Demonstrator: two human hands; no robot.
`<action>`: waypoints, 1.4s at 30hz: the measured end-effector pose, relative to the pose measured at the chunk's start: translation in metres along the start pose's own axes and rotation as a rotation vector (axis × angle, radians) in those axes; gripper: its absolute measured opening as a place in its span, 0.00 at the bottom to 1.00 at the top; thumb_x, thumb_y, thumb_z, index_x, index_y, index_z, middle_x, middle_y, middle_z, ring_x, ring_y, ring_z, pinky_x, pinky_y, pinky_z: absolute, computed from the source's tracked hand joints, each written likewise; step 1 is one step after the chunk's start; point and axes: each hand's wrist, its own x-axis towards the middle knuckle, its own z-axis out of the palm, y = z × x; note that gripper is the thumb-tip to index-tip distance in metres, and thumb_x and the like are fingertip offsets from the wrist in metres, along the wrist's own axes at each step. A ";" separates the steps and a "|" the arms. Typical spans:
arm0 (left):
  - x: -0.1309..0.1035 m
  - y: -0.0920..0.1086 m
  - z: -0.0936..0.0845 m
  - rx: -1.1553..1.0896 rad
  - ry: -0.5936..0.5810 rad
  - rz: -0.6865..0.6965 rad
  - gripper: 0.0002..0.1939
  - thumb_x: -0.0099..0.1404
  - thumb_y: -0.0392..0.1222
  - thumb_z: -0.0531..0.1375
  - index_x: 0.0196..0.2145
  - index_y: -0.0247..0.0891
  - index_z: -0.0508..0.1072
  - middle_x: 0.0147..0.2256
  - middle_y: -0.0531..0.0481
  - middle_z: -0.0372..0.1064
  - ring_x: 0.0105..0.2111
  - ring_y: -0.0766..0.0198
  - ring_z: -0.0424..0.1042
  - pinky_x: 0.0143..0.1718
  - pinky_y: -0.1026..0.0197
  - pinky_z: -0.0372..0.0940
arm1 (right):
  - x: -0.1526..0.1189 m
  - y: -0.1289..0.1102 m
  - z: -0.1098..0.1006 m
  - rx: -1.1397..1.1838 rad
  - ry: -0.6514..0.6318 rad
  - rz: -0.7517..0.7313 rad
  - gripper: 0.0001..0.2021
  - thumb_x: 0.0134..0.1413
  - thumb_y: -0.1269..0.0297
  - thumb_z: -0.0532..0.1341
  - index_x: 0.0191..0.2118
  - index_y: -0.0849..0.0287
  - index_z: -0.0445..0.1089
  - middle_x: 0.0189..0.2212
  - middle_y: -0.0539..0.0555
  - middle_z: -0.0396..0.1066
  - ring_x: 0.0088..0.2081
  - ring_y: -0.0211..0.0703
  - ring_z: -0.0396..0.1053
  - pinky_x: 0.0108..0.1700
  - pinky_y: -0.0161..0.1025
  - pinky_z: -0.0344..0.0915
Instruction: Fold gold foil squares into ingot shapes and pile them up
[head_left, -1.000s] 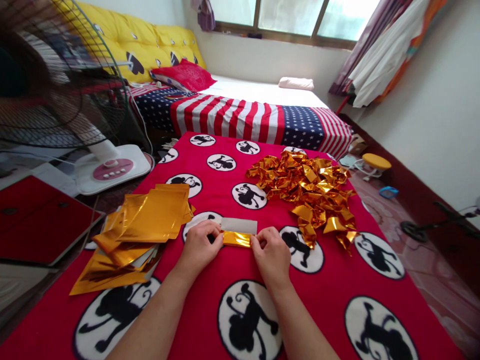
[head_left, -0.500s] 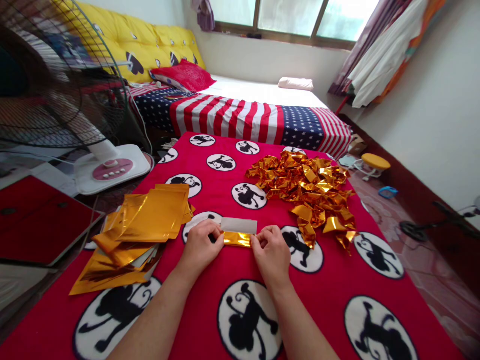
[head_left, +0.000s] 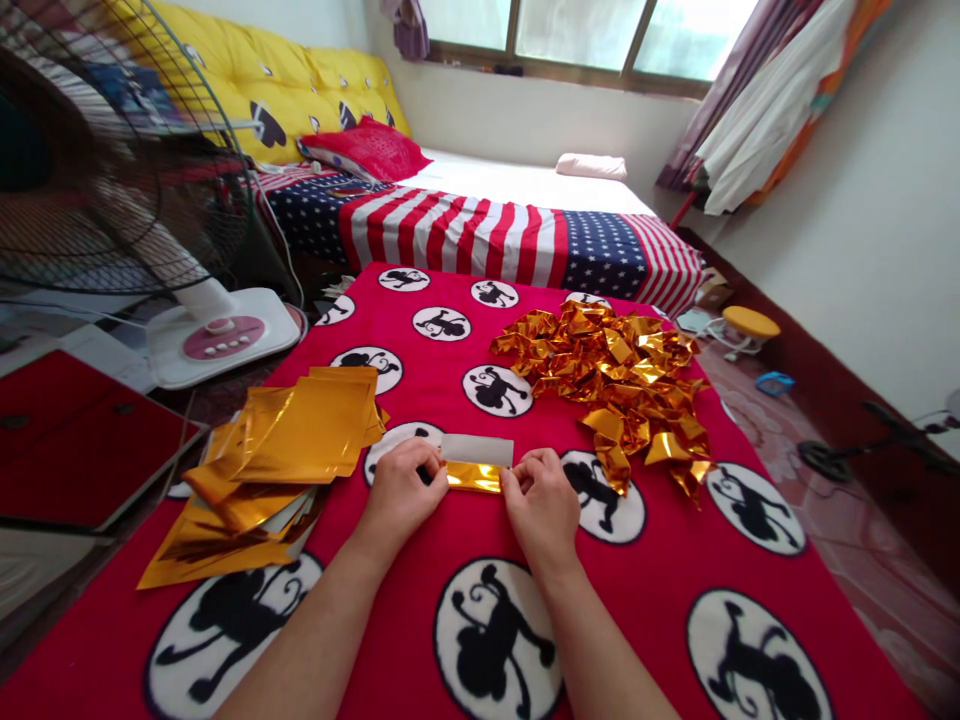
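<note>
Foil sheet (head_left: 474,478), part-folded into a narrow gold band with its pale underside (head_left: 478,449) exposed along the far edge, lay on the cloth-covered tabletop (head_left: 397,640). I had its ends pinched between the fingers of my left hand (head_left: 403,490) and right hand (head_left: 543,500). Right, a heap of crumpled-looking, shaped foil pieces (head_left: 615,352) appeared finished; left, a loose stack of mostly flat gold sheets (head_left: 307,425) seemed unworked. I judged the held piece incomplete.

Sheet stack (head_left: 304,430) left on table (head_left: 420,610) — folded pieces (head_left: 611,360) right — bed (head_left: 495,235) behind
</note>
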 end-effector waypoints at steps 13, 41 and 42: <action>-0.001 -0.003 0.002 -0.014 -0.002 -0.031 0.11 0.52 0.28 0.58 0.17 0.38 0.65 0.27 0.52 0.72 0.31 0.64 0.72 0.35 0.63 0.65 | -0.002 0.000 0.000 -0.016 0.002 -0.013 0.10 0.54 0.62 0.58 0.24 0.58 0.66 0.33 0.50 0.68 0.30 0.37 0.67 0.30 0.35 0.56; -0.005 0.005 0.005 0.117 -0.060 -0.091 0.03 0.54 0.41 0.66 0.28 0.40 0.78 0.32 0.50 0.68 0.35 0.61 0.69 0.41 0.58 0.65 | -0.003 -0.001 0.001 -0.083 -0.018 -0.041 0.05 0.56 0.66 0.57 0.32 0.56 0.70 0.36 0.50 0.68 0.32 0.39 0.68 0.31 0.35 0.57; -0.005 0.006 0.005 0.127 -0.060 -0.104 0.05 0.53 0.43 0.67 0.28 0.40 0.78 0.32 0.50 0.68 0.35 0.60 0.69 0.41 0.58 0.65 | -0.004 -0.001 0.001 -0.082 -0.018 -0.041 0.05 0.56 0.66 0.57 0.33 0.56 0.71 0.37 0.50 0.68 0.33 0.39 0.68 0.31 0.35 0.57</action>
